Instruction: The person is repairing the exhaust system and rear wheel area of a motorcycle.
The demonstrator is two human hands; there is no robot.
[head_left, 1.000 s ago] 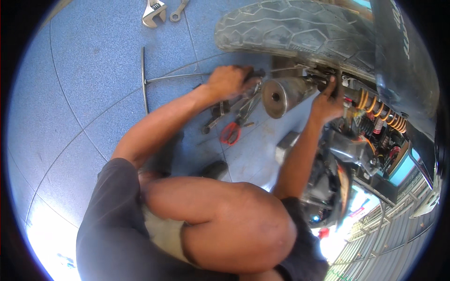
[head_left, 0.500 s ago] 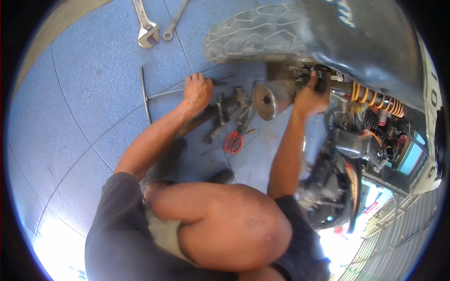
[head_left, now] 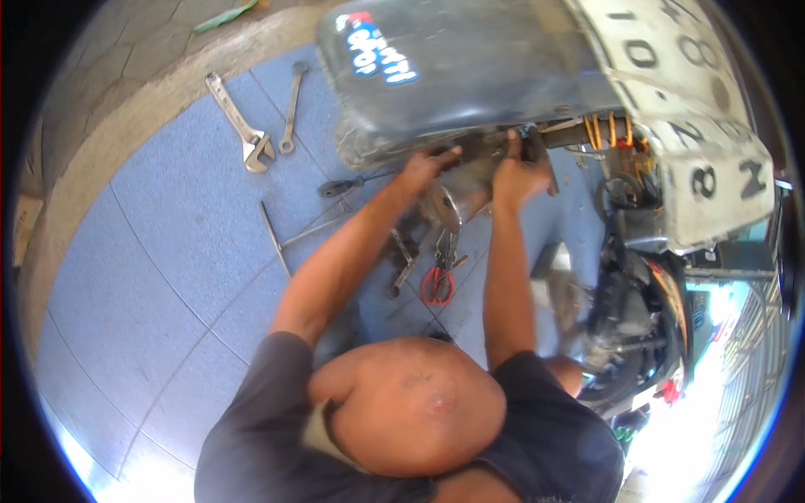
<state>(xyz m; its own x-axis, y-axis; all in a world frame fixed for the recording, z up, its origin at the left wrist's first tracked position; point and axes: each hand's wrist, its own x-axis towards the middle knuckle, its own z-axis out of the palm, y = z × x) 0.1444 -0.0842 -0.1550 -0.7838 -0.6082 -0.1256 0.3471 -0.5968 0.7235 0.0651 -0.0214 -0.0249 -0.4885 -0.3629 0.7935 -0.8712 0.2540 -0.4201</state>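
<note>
My left hand (head_left: 425, 173) reaches in beside a metal exhaust muffler (head_left: 449, 208), under the edge of the motorcycle's dark mudguard (head_left: 478, 67). Its fingertips look dark and blurred, and whether they pinch anything is hidden. On the muffler's other side, my right hand (head_left: 518, 178) is closed with the thumb up around a dark part by the wheel axle, which I cannot make out. A screwdriver (head_left: 340, 187) with a dark handle lies on the floor left of my left hand. Below the muffler rest red-handled pliers (head_left: 438, 285) and a metal wrench (head_left: 402, 272).
An adjustable wrench (head_left: 245, 130) and a ring spanner (head_left: 293, 109) lie at the far left of the blue tiled floor (head_left: 168, 243). Nearer is a T-handle wrench (head_left: 277, 239). A white plate (head_left: 688, 109) and orange spring (head_left: 612, 130) stand right; another motorcycle (head_left: 637, 310) is behind.
My left hand has left the spot by the screwdriver and T-handle wrench and moved right to the muffler. My right hand stays at the axle. The view has shifted, showing more mudguard.
</note>
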